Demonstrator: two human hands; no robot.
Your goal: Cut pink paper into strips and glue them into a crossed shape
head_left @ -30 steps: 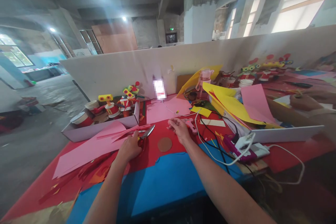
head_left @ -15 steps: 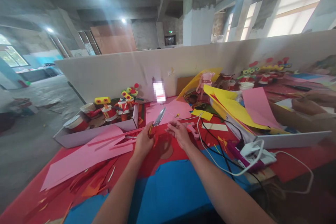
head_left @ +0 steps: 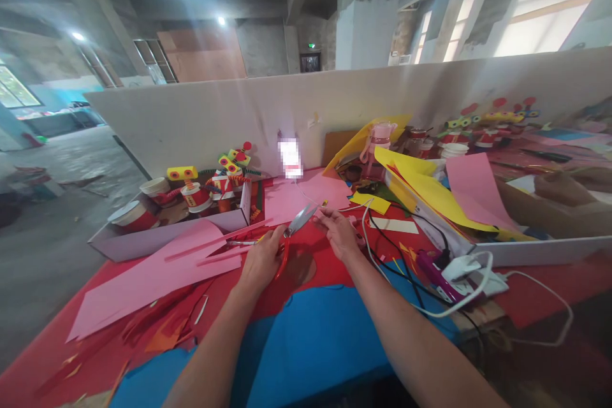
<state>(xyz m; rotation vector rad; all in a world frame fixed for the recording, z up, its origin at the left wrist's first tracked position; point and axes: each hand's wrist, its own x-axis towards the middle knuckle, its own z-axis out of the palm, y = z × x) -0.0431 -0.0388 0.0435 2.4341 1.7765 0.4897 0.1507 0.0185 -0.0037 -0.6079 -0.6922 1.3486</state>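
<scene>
My left hand (head_left: 262,260) is closed round the red handles of a pair of scissors (head_left: 300,219). The blades point up and right, slightly parted, with their tips close to the fingers of my right hand (head_left: 340,234). Those right fingertips are pinched together; whatever small piece lies between them is too tiny to name. Partly hidden behind the right hand is a pink tool (head_left: 357,229). Pink paper (head_left: 282,199) lies on the red table covering beyond the scissors. Cut pink sheets and strips (head_left: 157,277) spread to the left of my left hand.
At the left, a shallow box (head_left: 167,241) holds paper-cup figures (head_left: 195,196). A cardboard box (head_left: 540,252) with yellow and pink paper stands at the right. Cables run to a purple power strip (head_left: 437,277). Blue paper (head_left: 315,344) covers the near side; a white partition (head_left: 215,111) rises behind.
The scissors have swung rightward, their tips now near my right hand. My right fingers have gone from loosely spread to pinched. The view has shifted slightly.
</scene>
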